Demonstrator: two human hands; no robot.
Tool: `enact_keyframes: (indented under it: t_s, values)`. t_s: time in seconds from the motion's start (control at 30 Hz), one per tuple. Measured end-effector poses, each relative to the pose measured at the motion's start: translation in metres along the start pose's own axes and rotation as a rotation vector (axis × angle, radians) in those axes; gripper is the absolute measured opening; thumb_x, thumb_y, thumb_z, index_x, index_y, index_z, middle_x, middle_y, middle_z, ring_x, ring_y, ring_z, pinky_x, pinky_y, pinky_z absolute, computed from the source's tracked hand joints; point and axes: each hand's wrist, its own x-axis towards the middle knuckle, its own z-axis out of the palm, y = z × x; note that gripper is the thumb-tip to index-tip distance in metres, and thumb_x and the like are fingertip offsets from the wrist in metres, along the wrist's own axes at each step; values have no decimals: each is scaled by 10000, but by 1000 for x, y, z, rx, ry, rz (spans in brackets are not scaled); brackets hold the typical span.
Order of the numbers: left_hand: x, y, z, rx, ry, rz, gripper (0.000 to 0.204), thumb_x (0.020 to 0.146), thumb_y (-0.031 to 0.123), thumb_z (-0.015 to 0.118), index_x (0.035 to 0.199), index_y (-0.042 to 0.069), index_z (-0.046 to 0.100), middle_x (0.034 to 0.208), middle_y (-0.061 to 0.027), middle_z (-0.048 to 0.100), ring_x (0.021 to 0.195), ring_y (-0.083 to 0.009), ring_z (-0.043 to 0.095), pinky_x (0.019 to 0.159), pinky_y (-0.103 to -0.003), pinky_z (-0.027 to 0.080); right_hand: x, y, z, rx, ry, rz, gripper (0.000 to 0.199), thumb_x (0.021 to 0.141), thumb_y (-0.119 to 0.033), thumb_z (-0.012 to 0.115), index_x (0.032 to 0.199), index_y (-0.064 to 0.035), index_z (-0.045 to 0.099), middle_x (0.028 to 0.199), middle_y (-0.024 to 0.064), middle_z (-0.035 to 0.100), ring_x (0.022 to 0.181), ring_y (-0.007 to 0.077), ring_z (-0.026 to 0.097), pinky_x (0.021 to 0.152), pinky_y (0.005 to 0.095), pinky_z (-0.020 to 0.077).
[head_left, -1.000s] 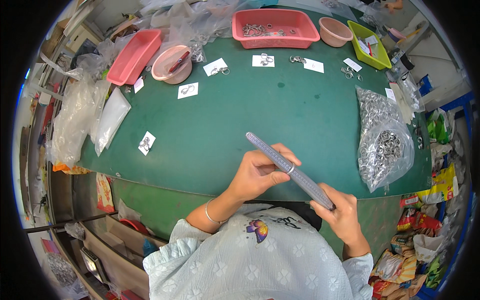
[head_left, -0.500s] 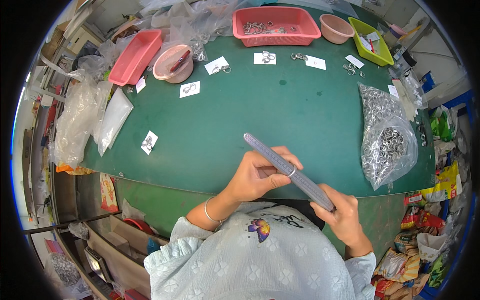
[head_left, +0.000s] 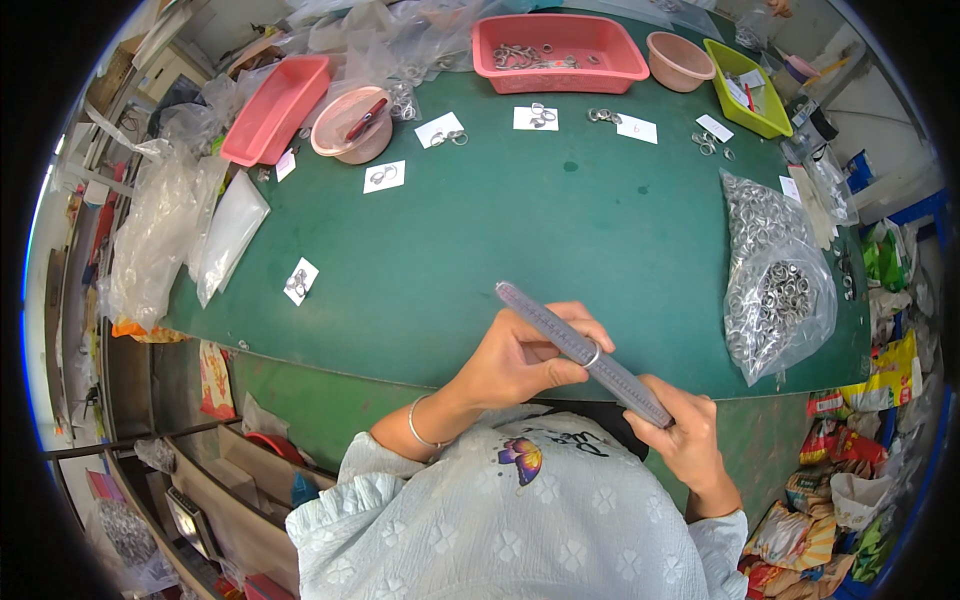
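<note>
A grey ring mandrel (head_left: 548, 326) slants above the near edge of the table, thin tip up and to the left, with graduation marks along its face. Around its shaft sits a silver ring (head_left: 594, 355). My left hand (head_left: 520, 362) is closed at the ring, its thumb below and fingers above the shaft. At the thick lower end my right hand (head_left: 684, 428) grips the mandrel between thumb and fingers. Small groups of rings lie by white paper slips (head_left: 384, 177) across the green table (head_left: 440, 250). The slip (head_left: 300, 281) at the left bears several rings.
At the right lies a clear bag (head_left: 765, 225) full of rings. Along the back stand a pink basket (head_left: 560, 82) holding rings, a round pink bowl (head_left: 680, 62) and a green tray (head_left: 750, 110). Another bowl (head_left: 350, 145) holds a red-handled tool. Plastic bags (head_left: 160, 240) crowd the left edge.
The mandrel's thin tip has dipped slightly toward me, and its marked face shows more plainly. Both hands keep their hold. The whole view has shifted a little.
</note>
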Motion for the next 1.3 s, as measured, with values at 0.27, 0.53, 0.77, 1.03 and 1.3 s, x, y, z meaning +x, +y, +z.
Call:
enact_keyframes:
  t_s: [0.27,0.53,0.77,1.03,1.3]
  values:
    - [1,-4,-4,30,-3,-11,316,751,183,729,938,-52,629,899,-102,578,808,-163,536,715,-285,431,2,5,-2,-37,-25,-30,308,704,-50,724,982,13,607,684,132,605,526,205,592,486,292,463]
    - [-7,-17,-1,108,232,80,247,860,181,615,963,-43,592,956,-98,560,786,-158,555,732,-289,470,2,9,-1,-60,6,-15,298,707,-61,727,967,15,606,662,132,585,509,204,562,488,291,454]
    - [0,6,-72,137,506,140,274,872,141,593,1067,-47,551,846,-51,577,758,-115,549,717,-258,471,-12,49,-10,25,150,240,220,749,-41,687,934,45,603,572,39,438,502,75,393,460,224,349]
    - [104,-96,-153,849,524,-80,234,806,45,625,1020,-40,587,838,-86,634,724,-147,593,694,-275,483,-3,99,17,110,250,382,213,774,-90,678,916,54,614,593,-12,409,563,38,357,473,211,317]
    - [226,-113,-235,1514,661,190,209,729,84,674,923,22,625,932,-137,578,898,-310,540,786,-410,448,0,136,51,177,387,472,225,784,-113,672,937,43,619,589,-24,416,557,42,357,467,224,313]
